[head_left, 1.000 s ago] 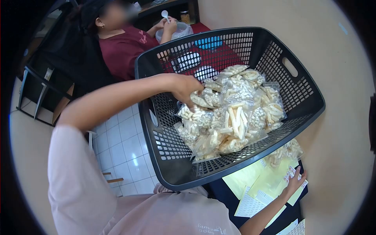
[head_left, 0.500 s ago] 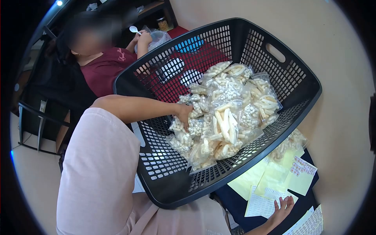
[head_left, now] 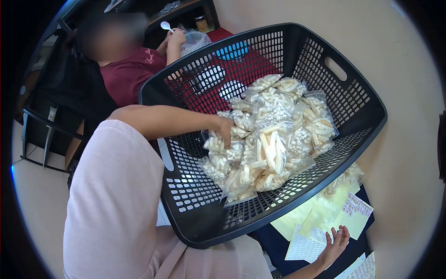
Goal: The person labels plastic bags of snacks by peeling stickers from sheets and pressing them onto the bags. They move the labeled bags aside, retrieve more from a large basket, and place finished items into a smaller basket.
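Note:
Inside a black slatted plastic basket [head_left: 274, 230] lies a heap of clear plastic bags [head_left: 274, 111] filled with pale, puffy snack pieces, some stick-shaped and some small and round. My left hand [head_left: 224, 129] reaches over the basket's left side, its fingers curled down around a small bag of snacks [head_left: 214, 143] at the heap's left edge. Its fingertips are partly hidden. At the lower right, outside the basket, my right hand [head_left: 334, 246] is palm up with fingers apart and slightly bent, holding nothing. It is over printed label sheets [head_left: 299, 244].
Yellowish sheets [head_left: 320, 211] and another bag of snacks [head_left: 344, 181] lie on a dark surface right of the basket. Beyond the basket's left rim sits a person in a maroon shirt [head_left: 125, 79], holding a white spoon [head_left: 166, 26] near a plastic bag [head_left: 195, 42]. A wall [head_left: 409, 139] stands at the right.
My left hand has risen slightly within the basket, with the small bag shifting under its fingers. My right hand stays nearly in place. The whole view has shifted a little.

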Demonstrator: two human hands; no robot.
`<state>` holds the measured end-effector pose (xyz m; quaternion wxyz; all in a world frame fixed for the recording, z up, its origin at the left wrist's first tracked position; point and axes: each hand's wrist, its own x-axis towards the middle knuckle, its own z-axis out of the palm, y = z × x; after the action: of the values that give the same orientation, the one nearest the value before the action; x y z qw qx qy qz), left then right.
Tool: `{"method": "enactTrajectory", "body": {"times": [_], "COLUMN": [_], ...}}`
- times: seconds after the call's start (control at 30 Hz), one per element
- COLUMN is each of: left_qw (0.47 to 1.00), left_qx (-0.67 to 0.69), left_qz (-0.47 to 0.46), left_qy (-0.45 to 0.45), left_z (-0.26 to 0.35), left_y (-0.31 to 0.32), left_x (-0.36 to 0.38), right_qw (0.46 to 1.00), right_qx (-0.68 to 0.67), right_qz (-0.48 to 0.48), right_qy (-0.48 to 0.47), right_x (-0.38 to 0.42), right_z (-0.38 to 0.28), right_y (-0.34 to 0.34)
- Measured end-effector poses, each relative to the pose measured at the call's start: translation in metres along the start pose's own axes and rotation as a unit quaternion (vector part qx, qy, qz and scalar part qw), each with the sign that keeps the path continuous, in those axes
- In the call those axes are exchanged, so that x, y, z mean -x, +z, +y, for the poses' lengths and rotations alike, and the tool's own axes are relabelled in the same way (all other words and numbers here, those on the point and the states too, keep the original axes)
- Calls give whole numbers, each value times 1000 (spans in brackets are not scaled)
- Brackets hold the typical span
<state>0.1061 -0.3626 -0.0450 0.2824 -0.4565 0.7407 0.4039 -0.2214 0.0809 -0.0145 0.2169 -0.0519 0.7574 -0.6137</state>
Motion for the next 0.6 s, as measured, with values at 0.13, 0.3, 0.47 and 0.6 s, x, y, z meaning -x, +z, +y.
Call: {"method": "enactTrajectory", "body": {"times": [0.13, 0.3, 0.47, 0.6], "left_qw": [979, 955, 937, 864], "left_qx": [-201, -267, -102, 17], "left_qz": [13, 128, 250, 174], "left_qy": [2, 27, 223, 473], "left_z": [24, 73, 130, 227], "left_y": [-53, -119, -133, -114], "left_x": [31, 137, 226, 234], "right_qw": [1000, 999, 993, 948], "right_qx": [-9, 3, -23, -152], "right_qz": [-15, -34, -84, -181], "right_qy": [3, -5, -76, -214], "right_x": [-8, -25, -41, -34], "right_z": [3, 4, -41, -119], "right_y": [-12, -30, -22, 30]}}
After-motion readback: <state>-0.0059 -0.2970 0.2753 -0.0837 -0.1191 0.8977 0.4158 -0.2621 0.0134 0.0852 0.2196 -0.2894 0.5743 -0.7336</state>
